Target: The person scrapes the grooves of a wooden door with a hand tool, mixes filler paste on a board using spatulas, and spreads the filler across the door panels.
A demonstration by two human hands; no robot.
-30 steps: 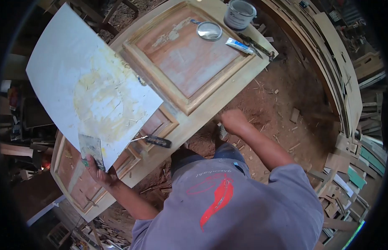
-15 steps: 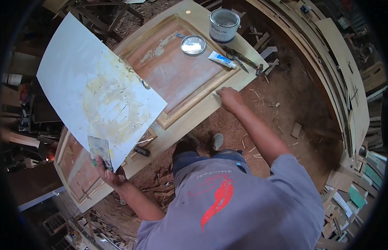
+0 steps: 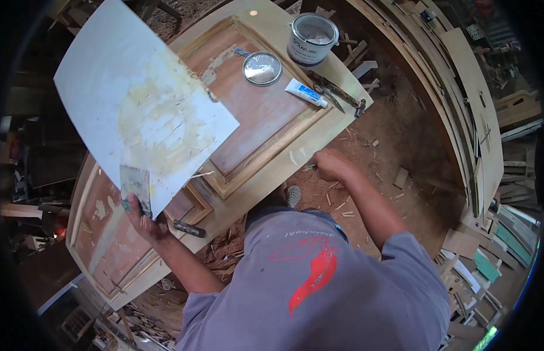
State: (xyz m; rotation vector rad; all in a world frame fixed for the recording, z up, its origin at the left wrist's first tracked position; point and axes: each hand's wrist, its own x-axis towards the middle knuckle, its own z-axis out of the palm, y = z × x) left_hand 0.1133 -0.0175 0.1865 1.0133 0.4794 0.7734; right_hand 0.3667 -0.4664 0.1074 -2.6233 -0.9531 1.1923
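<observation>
My left hand grips the lower corner of a white board smeared with cream-coloured putty. The same hand also pins a flat, stained scraper against the board. My right hand is closed beside the near edge of a panelled wooden door. A small greenish bit shows at its fingertips, too small to name. Two pale smears lie on the door's edge strip near that hand. Below the board, a dark-handled tool lies on the door.
On the door stand an open paint can, a round lid, a white-and-blue tube, and a hammer with scissors-like blades beside it. Wood scraps litter the floor. Long curved timber stands on the right.
My right hand has moved down and slightly right, off the door's edge strip. Pale smears now show where it was. My left hand and the board have shifted up a little.
</observation>
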